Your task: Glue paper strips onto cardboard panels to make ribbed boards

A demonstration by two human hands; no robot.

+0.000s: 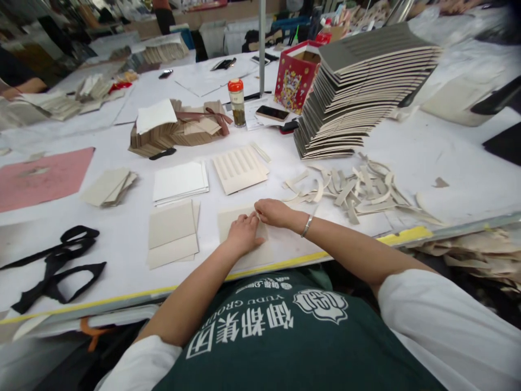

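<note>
A beige card sheet (232,220) lies flat on the white table near its front edge. My left hand (244,234) presses down on the card with its fingers together and flat. My right hand (274,212) sits at the card's upper right corner with fingers curled in a pinch on the card's edge. A silver bangle circles my right wrist. Both hands touch each other over the card.
A heap of peeled paper strips (354,187) lies to the right. A tall leaning stack of grey boards (358,92) stands behind it. Card stacks (173,231) and a ribbed sheet (240,168) lie left. Black cut-out shapes (57,266) sit far left. A jar (236,103) and phone (272,113) stand beyond.
</note>
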